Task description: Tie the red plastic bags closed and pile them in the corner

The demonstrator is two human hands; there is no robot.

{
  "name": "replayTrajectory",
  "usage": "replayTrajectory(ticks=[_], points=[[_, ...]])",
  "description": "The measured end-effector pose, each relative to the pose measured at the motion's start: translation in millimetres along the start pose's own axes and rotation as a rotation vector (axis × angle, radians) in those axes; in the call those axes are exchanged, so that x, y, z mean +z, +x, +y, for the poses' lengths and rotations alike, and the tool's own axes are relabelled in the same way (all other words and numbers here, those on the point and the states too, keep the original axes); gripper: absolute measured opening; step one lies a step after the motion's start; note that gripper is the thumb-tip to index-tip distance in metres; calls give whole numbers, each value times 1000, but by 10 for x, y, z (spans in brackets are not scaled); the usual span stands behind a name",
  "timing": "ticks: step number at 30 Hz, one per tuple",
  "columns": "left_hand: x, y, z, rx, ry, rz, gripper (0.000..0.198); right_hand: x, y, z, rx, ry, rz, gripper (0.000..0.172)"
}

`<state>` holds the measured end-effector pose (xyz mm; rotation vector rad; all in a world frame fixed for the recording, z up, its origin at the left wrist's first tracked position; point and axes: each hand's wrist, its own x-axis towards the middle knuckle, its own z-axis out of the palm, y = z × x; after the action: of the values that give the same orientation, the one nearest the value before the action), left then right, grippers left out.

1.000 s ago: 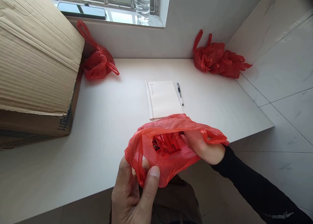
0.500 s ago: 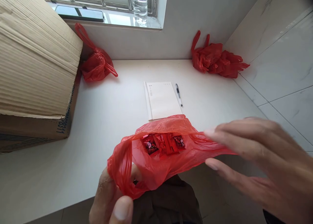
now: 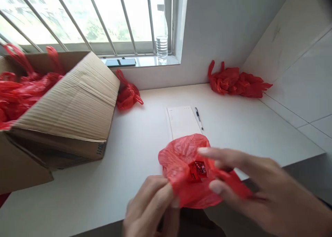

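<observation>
A red plastic bag (image 3: pixel 193 195) is held up over the front edge of the white table, its mouth facing me. Small red wrapped packets (image 3: pixel 198 170) show inside. My left hand (image 3: pixel 153 206) has its fingers closed on the gathered left side of the bag. At the right side, my right hand (image 3: pixel 241 183) has bag film between its thumb and curled fingers, while the index finger stretches over the opening. Part of that grip is blurred.
An open cardboard box (image 3: pixel 75 95) with several red bags (image 3: pixel 28 88) stands at left. A tied red bag (image 3: pixel 128 97) sits beside it. Beyond my hands lie a notepad (image 3: pixel 183 121) and pen (image 3: pixel 199 117). Crumpled red bags (image 3: pixel 237 81), a phone (image 3: pixel 120 62) and a bottle (image 3: pixel 162 47) are farther back.
The view has tilted up and turned left, showing more of the box and window. The bag's mouth has narrowed as my hands came closer together, and fewer packets show.
</observation>
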<state>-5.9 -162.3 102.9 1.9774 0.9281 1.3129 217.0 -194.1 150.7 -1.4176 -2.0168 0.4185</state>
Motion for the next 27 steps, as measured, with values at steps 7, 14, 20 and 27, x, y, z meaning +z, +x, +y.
replayTrajectory(ticks=[7,14,20,27], points=[[-112,56,-103,-139,-86,2,16,146,249,-40,-106,180,-34,10],[-137,-58,-236,-235,-76,69,50,96,386,-64,-152,184,-37,29],[-172,327,-2,-169,-240,-226,16,157,442,-78,-171,222,-53,21],[-172,284,-48,-258,-281,-157,11,150,417,-83,-150,200,-96,26]])
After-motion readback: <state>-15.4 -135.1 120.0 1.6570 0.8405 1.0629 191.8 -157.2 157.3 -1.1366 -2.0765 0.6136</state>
